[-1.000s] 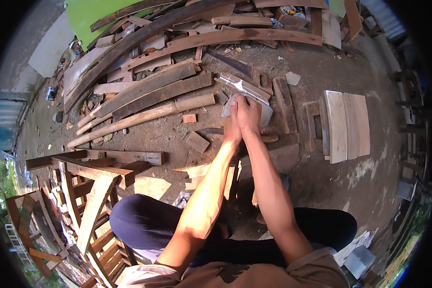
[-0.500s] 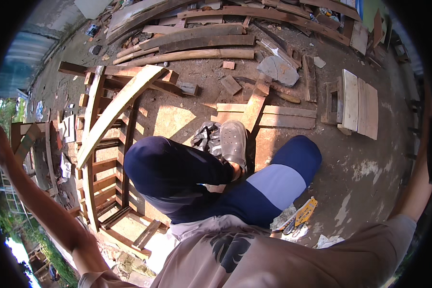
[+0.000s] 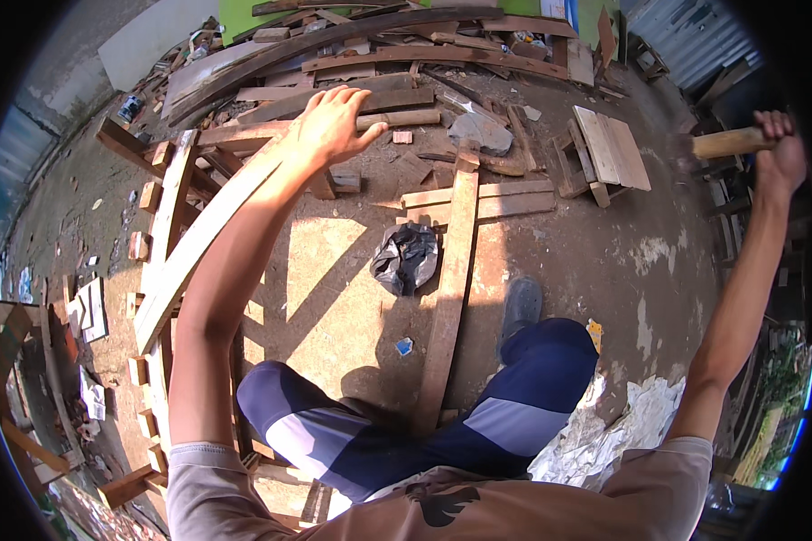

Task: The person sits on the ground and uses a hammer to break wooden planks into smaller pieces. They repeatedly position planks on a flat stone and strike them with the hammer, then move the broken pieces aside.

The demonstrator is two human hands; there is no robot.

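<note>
Seated on bare dirt ground [image 3: 352, 298] among scrap timber, legs in dark blue trousers drawn up. Left hand [image 3: 334, 122] stretched forward, fingers loosely spread and open, gripping nothing, hovering just above a round wooden pole [image 3: 406, 117] near the far edge of the ground. Right hand [image 3: 779, 149] raised out at the right side, closed round a pale wooden handle [image 3: 726, 142]; head of the tool out of sight past the rim, so cannot tell its kind. Long brown plank [image 3: 447, 298] lying lengthwise between the legs, far end meeting short crosswise boards [image 3: 505, 200]. Judged from this: work on the plank not visibly begun, no fresh cut or joint to be seen, most of it likely left. Crumpled black plastic bag [image 3: 406, 257] just left of the plank. Small blue scrap [image 3: 404, 346] on the dirt nearer the legs. Yellow scrap [image 3: 595, 334] beside the right knee. Crumpled silvery sheet [image 3: 622, 433] at the near right. Pale papers [image 3: 88, 311] at the left edge, print too small to tell. Green panel [image 3: 244, 13] and white panel [image 3: 153, 50] at the far edge.
</note>
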